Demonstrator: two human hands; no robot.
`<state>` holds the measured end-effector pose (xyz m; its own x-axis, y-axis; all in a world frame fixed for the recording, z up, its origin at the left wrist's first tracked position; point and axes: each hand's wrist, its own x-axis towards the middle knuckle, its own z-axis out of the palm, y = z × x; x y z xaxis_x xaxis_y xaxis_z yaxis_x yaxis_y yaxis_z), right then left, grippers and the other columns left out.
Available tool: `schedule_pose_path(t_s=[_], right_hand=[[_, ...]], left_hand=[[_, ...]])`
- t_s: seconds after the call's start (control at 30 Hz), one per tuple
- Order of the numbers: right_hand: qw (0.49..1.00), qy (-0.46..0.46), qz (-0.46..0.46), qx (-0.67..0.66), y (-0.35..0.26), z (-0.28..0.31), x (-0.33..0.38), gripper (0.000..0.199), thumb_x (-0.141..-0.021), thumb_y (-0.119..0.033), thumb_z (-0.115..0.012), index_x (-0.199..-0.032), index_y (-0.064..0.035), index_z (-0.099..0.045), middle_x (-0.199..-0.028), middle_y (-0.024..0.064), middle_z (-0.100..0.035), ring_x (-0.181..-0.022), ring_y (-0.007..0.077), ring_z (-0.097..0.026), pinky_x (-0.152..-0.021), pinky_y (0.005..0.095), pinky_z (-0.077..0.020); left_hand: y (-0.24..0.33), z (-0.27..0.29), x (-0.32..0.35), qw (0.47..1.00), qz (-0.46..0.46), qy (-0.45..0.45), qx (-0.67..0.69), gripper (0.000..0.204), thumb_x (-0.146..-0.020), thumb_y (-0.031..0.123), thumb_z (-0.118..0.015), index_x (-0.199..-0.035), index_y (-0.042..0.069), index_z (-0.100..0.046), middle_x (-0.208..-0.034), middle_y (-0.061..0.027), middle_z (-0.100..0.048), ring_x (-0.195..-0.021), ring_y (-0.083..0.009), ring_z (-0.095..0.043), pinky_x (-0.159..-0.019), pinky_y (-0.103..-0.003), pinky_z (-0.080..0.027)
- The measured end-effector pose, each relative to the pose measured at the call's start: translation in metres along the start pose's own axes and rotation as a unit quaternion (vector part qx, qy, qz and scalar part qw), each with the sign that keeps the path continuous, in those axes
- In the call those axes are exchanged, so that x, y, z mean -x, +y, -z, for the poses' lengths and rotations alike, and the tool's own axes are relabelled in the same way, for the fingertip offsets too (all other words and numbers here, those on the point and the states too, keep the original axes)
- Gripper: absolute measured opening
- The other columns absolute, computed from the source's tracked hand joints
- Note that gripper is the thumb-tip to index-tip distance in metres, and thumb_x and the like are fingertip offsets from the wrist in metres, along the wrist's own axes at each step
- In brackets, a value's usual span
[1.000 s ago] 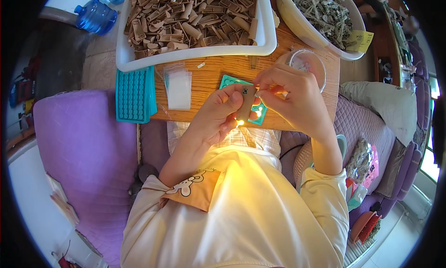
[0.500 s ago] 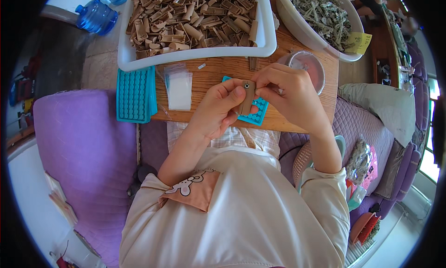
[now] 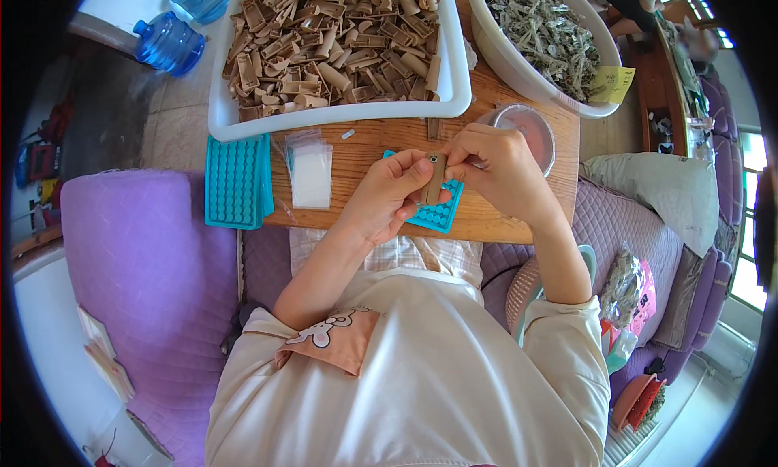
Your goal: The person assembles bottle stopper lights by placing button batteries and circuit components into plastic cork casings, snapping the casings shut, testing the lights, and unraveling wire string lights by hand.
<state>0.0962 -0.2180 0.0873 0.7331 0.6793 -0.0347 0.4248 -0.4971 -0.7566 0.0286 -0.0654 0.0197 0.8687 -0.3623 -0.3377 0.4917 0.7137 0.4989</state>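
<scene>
My left hand [image 3: 387, 190] is closed around a brown plastic shell piece [image 3: 433, 185], held upright between thumb and fingers above the table edge. A small round metal fitting [image 3: 433, 158] shows near its top end. Against the piece's upper right side, my right hand [image 3: 506, 169] has thumb and forefinger pinched together; whatever is between them is too small or hidden to make out. Under both hands lies a turquoise tray [image 3: 438, 217] with rows of small pockets, partly covered by them. Another brown piece [image 3: 434, 127] rests on the table just beyond.
A white bin [image 3: 340, 120] full of brown shell pieces stands at the back. Right of it is a round tub [image 3: 494, 54] of small bagged parts. A clear round container [image 3: 541, 135] sits by my right hand. Stacked turquoise trays [image 3: 233, 183] and plastic bags [image 3: 310, 175] lie left.
The view has shifted slightly, so the table and its contents sit a little lower. Both hands keep the same grip, and the brown piece is tilted slightly more.
</scene>
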Motion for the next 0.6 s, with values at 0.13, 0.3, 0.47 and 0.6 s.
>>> schedule_pose_path(t_s=[0.13,0.3,0.47,0.6], right_hand=[[1.000,-0.010,0.001,-0.018,0.000,0.011,0.001,0.009,-0.064,0.004,-0.061,-0.070,0.0033,-0.054,-0.074,0.0084,-0.057,-0.061,0.0133,-0.054,-0.053,0.0234,-0.0430],[0.997,0.058,0.038,-0.045,-0.003,0.010,-0.001,0.008,-0.066,0.001,-0.058,-0.073,0.0023,-0.054,-0.068,0.0103,-0.055,-0.060,0.0214,-0.056,-0.054,0.0278,-0.0443],[0.996,0.055,0.074,0.018,0.000,0.007,-0.002,0.008,-0.066,0.002,-0.058,-0.072,0.0017,-0.053,-0.072,0.0098,-0.056,-0.064,0.0219,-0.056,-0.056,0.0282,-0.0447],[0.994,0.011,0.101,0.039,0.006,0.008,-0.003,0.011,-0.068,0.001,-0.060,-0.075,-0.0001,-0.052,-0.083,0.0082,-0.056,-0.077,0.0188,-0.055,-0.063,0.0284,-0.0449]], left_hand=[[0.006,-0.002,-0.003,0.999,0.007,-0.051,0.012,0.036,-0.083,0.027,-0.049,-0.104,-0.001,-0.043,-0.087,-0.0094,-0.056,-0.069,-0.0142,-0.060,-0.029,-0.010,-0.031],[0.015,-0.010,-0.005,0.998,0.004,-0.049,0.026,0.029,-0.083,0.025,-0.050,-0.098,0.001,-0.048,-0.083,-0.0083,-0.059,-0.068,-0.0084,-0.059,-0.032,-0.012,-0.029],[0.010,-0.005,-0.008,0.999,-0.021,-0.036,-0.014,0.032,-0.082,0.026,-0.051,-0.102,0.001,-0.047,-0.086,-0.0090,-0.058,-0.067,-0.0081,-0.059,-0.032,-0.011,-0.029],[0.014,-0.008,-0.008,0.992,-0.047,-0.012,-0.116,0.038,-0.080,0.024,-0.054,-0.108,0.001,-0.043,-0.090,-0.0074,-0.056,-0.075,-0.0136,-0.059,-0.036,-0.013,-0.036]])
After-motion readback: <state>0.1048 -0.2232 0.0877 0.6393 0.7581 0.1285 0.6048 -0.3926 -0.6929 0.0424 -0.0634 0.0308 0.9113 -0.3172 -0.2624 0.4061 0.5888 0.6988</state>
